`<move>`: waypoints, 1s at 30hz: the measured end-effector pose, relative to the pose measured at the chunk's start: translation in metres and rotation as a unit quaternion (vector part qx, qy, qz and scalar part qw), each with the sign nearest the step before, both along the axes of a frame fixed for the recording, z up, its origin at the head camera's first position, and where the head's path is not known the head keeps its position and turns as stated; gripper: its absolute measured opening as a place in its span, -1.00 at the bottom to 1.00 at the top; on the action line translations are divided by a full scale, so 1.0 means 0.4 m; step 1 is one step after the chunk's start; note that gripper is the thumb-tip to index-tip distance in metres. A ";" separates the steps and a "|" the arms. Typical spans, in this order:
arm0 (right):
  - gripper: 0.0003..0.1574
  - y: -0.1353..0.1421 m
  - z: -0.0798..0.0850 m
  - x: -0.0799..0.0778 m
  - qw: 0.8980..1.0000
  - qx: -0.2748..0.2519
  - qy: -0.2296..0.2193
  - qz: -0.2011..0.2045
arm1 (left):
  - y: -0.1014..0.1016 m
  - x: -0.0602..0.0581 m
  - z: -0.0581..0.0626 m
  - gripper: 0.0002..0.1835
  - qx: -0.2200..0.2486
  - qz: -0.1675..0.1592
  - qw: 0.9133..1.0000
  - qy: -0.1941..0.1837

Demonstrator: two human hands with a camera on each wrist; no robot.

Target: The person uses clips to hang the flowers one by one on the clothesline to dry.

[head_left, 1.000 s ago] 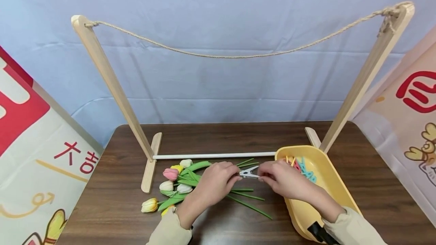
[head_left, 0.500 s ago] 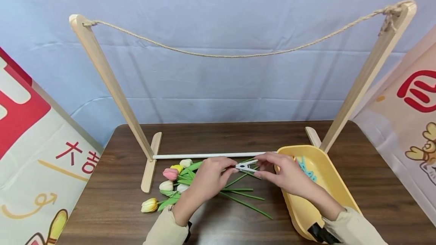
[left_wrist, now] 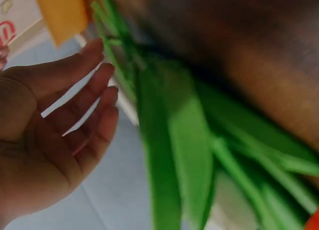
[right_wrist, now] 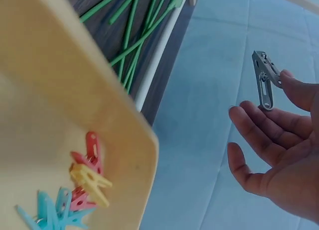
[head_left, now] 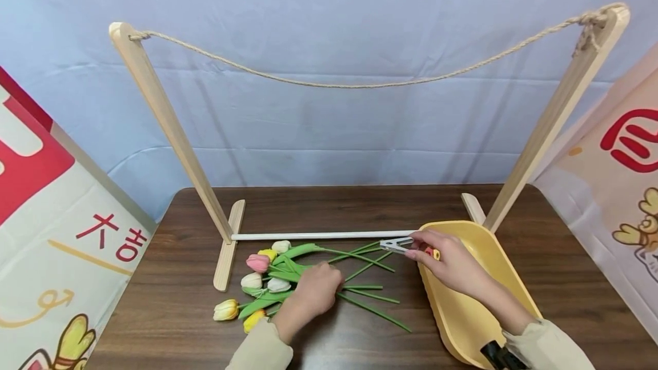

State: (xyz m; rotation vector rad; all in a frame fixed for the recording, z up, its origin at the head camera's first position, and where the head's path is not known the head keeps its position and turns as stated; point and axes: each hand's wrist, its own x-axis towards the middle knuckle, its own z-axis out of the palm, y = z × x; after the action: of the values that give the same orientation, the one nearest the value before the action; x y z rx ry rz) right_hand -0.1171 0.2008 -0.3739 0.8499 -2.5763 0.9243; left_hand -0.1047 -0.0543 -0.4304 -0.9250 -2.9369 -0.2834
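Observation:
My right hand point(head_left: 446, 260) pinches a grey clothespin point(head_left: 394, 245) by its handle ends, thumb on one arm and a finger on the other. The clothespin is held beyond the fingertips, left of the yellow bin, its nose pointing left. My left hand point(head_left: 317, 289) is over the bunch of tulips, among leaves and stems. In the left wrist view its fingers point(left_wrist: 99, 118) are loosely bent with nothing between them, right beside the green leaves point(left_wrist: 184, 140). Pink point(head_left: 257, 262), white and yellow tulip heads lie to the left, and the stems point(head_left: 377, 311) fan out right.
A yellow bin point(head_left: 488, 324) at right contains red, yellow point(right_wrist: 89, 180) and blue clothespins point(right_wrist: 52, 210). Behind stands a wooden frame, its left post point(head_left: 172, 124) and right post point(head_left: 557, 121) joined by a sagging rope point(head_left: 349, 85) above and a white rod point(head_left: 324, 235) below.
The left hand has let go of the clothespin and dropped down toward the tulips. The right hand keeps the clothespin and has shifted rightward to the bin's edge.

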 end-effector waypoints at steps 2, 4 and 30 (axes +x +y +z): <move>-0.81 0.009 -0.004 -0.001 1.000 0.004 0.000 -0.001 | 0.003 0.002 -0.019 -0.57 -0.002 0.004 1.000 0.007; -0.83 0.015 -0.003 0.000 1.000 0.009 -0.001 -0.004 | 0.006 0.003 -0.034 -0.56 -0.001 0.006 1.000 0.025; -0.91 0.063 0.012 -0.005 0.998 0.033 -0.044 -0.036 | -0.024 -0.017 0.034 -0.70 0.088 0.055 0.992 0.074</move>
State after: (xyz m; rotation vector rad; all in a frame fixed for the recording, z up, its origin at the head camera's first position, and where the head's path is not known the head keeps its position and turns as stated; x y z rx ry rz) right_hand -0.1190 0.2261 -0.3692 0.7429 -2.7064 0.8788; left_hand -0.1115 -0.0638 -0.4167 -0.7243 -2.7626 -0.4395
